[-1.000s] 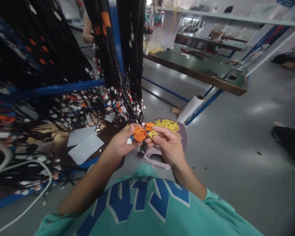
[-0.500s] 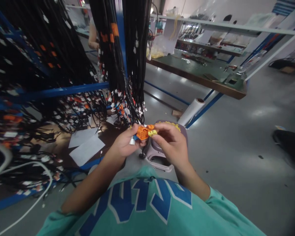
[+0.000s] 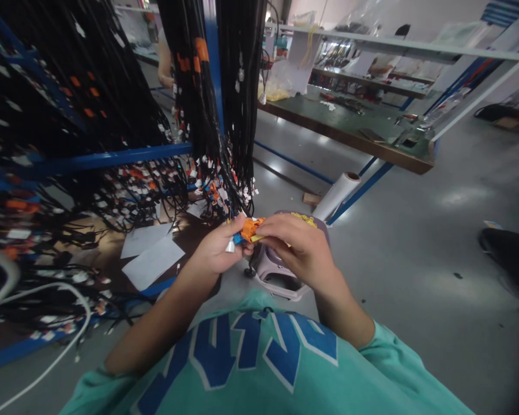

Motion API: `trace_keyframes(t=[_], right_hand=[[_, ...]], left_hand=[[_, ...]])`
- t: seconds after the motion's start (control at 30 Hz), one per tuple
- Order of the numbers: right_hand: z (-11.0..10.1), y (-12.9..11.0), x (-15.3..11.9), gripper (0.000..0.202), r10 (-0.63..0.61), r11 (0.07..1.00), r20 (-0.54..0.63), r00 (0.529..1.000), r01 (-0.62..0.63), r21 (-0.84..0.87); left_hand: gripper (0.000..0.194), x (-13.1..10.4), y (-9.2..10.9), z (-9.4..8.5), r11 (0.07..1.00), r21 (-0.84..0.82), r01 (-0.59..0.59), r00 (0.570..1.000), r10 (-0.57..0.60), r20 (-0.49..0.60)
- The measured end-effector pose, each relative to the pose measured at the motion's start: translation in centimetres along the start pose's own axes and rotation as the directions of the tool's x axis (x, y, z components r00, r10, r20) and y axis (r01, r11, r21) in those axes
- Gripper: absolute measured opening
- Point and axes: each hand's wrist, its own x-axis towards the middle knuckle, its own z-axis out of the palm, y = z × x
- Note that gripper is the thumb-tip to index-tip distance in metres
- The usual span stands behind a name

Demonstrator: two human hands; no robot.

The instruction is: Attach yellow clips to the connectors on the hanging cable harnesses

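Note:
My left hand [image 3: 221, 248] is closed around an orange wire connector [image 3: 249, 228], its thumb on top. Blue and white connectors [image 3: 230, 246] poke out beside it, also at my left fingers. From the other side my right hand [image 3: 301, 245] pinches a small yellow plastic clip [image 3: 256, 237] against the orange connector's open face. The right fingers cover most of the clip, so how far it sits in the connector cannot be seen. Black harness cables [image 3: 231, 173] hang down just behind the connector.
A small stool [image 3: 281, 282] below my hands bears several yellow pieces [image 3: 305, 219]. Thick cable bundles [image 3: 112, 57] hang from a blue rack [image 3: 155, 153] on the left. White papers [image 3: 153, 265] lie beneath. A workbench [image 3: 350, 124] and a white roll [image 3: 339, 196] stand ahead right.
My right hand has moved left and turned over the orange connector, bringing the yellow clip against its face. The connector has tilted a little in my left hand.

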Motion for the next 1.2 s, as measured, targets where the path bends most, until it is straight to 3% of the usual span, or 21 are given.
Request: trace_keyframes(t=[0.23, 0.53, 0.6, 0.7, 0.8, 0.9, 0.97, 1.03, 1.2], right_hand=[[-0.1, -0.1, 0.2, 0.019, -0.015, 0.997, 0.013, 1.000, 0.016, -0.073], [0.2, -0.3, 0.4, 0.009, 0.066, 0.997, 0.029, 0.997, -0.067, 0.037], [0.5, -0.3, 0.3, 0.008, 0.116, 0.993, -0.010, 0.993, -0.115, 0.011], [1.0, -0.2, 0.1, 0.011, 0.291, 0.957, -0.062, 0.955, -0.289, 0.041], [1.2, 0.2, -0.1, 0.018, 0.492, 0.822, 0.067, 0.868, -0.488, 0.293], [1.6, 0.5, -0.3, 0.019, 0.595, 0.547, 0.268, 0.757, -0.626, 0.555], [1.9, 0.4, -0.4, 0.018, 0.628, 0.398, 0.323, 0.708, -0.649, 0.648], [2.4, 0.3, -0.6, 0.018, 0.652, 0.330, 0.308, 0.693, -0.625, 0.708], [3.1, 0.2, -1.1, 0.023, 0.675, 0.299, 0.254, 0.692, -0.572, 0.764]], left_hand=[[0.024, -0.3, 0.0, 0.3, 0.999, 0.026, -0.018, 0.999, 0.019, -0.048], [0.021, -0.4, 0.0, 0.2, 0.998, 0.041, -0.046, 0.999, 0.047, -0.026], [0.021, -0.4, -0.1, 0.2, 0.997, 0.042, -0.061, 0.998, 0.062, -0.016], [0.021, -0.5, -0.2, 0.2, 0.995, 0.060, -0.082, 0.997, 0.082, 0.003], [0.022, -0.6, -0.3, 0.2, 0.987, 0.115, -0.113, 0.993, 0.107, 0.052], [0.025, -0.8, -0.3, 0.2, 0.969, 0.194, -0.152, 0.986, 0.135, 0.098], [0.028, -1.0, -0.4, 0.4, 0.950, 0.250, -0.189, 0.979, 0.165, 0.116], [0.031, -1.2, -0.5, 0.7, 0.929, 0.299, -0.216, 0.975, 0.188, 0.119], [0.035, -1.3, -0.7, 0.9, 0.912, 0.346, -0.220, 0.975, 0.200, 0.093]])
